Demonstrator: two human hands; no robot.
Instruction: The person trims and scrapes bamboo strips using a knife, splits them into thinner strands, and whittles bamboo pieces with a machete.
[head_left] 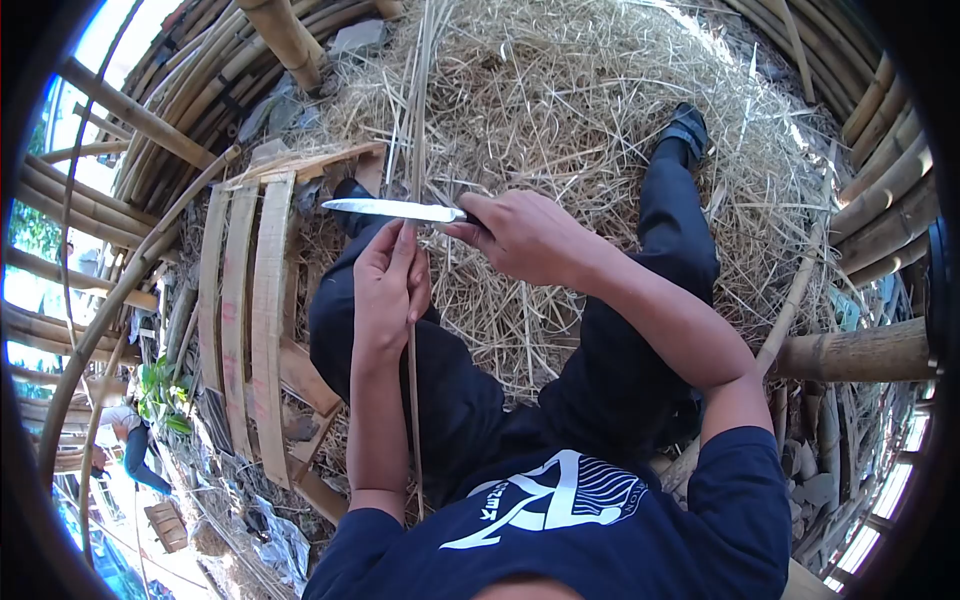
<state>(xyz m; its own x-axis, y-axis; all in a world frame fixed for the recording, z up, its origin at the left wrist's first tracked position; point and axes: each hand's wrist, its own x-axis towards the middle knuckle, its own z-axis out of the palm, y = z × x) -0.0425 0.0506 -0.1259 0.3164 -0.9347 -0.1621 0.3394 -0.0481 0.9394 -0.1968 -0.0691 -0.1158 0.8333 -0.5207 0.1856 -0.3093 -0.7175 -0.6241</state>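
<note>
My right hand (525, 235) is closed round the dark handle of a knife (390, 209), its pale blade pointing left. Just below the blade, my left hand (388, 275) pinches a thin bamboo strip (413, 400). That strip runs down along my left forearm, and its lower end reaches my shirt. Beyond the blade, several long thin strips (418, 110) stretch away from me over the shavings. The blade lies across the strips right at my left fingertips; whether its edge is cutting into them I cannot tell.
Bamboo shavings (560, 90) cover the ground around my legs. A wooden pallet (240, 310) stands at my left. Stacked bamboo poles (200, 110) line the left, and thick poles (860, 350) the right. Another person (135, 450) is far off at lower left.
</note>
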